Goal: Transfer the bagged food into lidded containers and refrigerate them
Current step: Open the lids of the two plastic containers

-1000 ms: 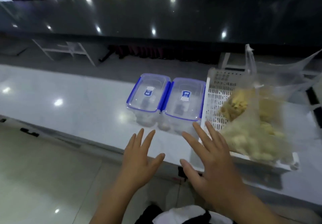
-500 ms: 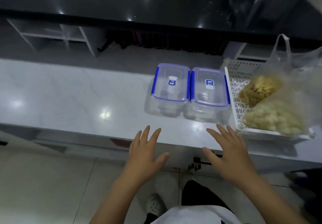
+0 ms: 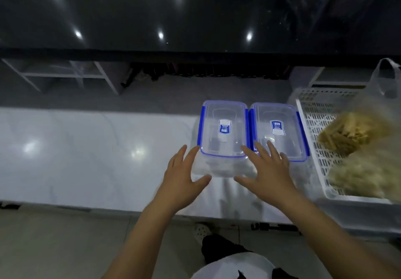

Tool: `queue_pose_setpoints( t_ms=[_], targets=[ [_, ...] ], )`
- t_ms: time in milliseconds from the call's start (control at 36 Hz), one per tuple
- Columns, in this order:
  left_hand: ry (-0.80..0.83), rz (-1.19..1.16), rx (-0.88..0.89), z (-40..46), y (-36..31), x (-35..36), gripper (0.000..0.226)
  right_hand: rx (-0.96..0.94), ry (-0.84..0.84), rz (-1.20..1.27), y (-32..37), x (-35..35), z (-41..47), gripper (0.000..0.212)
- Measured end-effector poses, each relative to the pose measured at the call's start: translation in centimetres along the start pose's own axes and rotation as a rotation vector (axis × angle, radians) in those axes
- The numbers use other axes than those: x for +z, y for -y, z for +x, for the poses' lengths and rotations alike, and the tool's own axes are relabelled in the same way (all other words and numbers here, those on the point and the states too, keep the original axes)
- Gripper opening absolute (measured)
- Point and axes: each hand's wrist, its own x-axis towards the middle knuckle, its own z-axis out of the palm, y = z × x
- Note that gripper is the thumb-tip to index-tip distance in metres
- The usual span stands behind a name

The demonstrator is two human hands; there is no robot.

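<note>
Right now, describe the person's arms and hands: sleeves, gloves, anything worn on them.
Both arms are bare up to the frame edge, with no sleeves showing. The left hand and right hand wear no gloves; no rings, watch or bracelet can be seen on them, and no markings are visible.

Both bare forearms are stretched forward from the bottom edge of the view. The left hand [image 3: 182, 178] is held palm down, its fingers straight and slightly spread and the thumb pointed inward to the right. The right hand [image 3: 270, 173] is likewise held flat and palm down, fingers splayed, with the thumb extended leftward toward the other thumb. Nothing is gripped by either hand. A gap is kept between the two thumbs.
</note>
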Motion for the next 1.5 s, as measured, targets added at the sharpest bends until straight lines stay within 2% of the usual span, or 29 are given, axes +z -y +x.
queue_pose_setpoints(
  t_ms=[83,222,472,667,1056,1111,1167,1250,1333,1389,1500],
  targets=[
    [0.04,-0.082,-0.063,3.3,-0.9,-1.2,0.086,-0.006,0.013,0.026,0.2,0.3,3.3,0.089],
    [-0.026,-0.1,-0.08,8.6,-1.6,-2.3,0.086,0.017,0.005,0.018,0.4,0.6,6.9,0.093],
    [0.026,-0.609,-0.302,13.3,-0.6,-2.0,0.069,0.012,0.001,-0.006,0.7,0.6,7.5,0.088],
    [0.015,-0.653,-0.325,11.8,1.7,-2.6,0.068,-0.003,0.034,-0.042,2.7,1.3,5.9,0.089],
    [0.061,-0.739,-0.261,4.3,9.5,-6.2,0.067,-0.019,0.133,-0.009,10.1,5.1,0.5,0.087],
    [0.074,-0.74,-0.25,4.0,10.3,-6.7,0.065,-0.005,0.144,0.088,10.6,4.5,0.3,0.086],
    [0.075,-0.747,-0.249,3.9,11.0,-7.1,0.063,0.078,0.118,0.352,10.8,3.6,0.4,0.083],
    [0.097,-0.787,-0.269,4.4,11.6,-7.5,0.053,0.278,0.017,0.821,10.3,2.5,1.1,0.061],
    [0.196,-0.871,-0.28,5.3,11.8,-7.8,0.042,0.447,0.062,1.153,9.7,2.2,2.0,0.045],
    [0.257,-0.889,-0.274,5.8,11.8,-7.9,0.044,0.491,0.055,1.279,9.1,2.3,2.3,0.045],
    [0.286,-0.912,-0.288,6.4,12.1,-7.9,0.049,0.52,0.026,1.337,8.5,3.0,2.4,0.04]
  ],
)
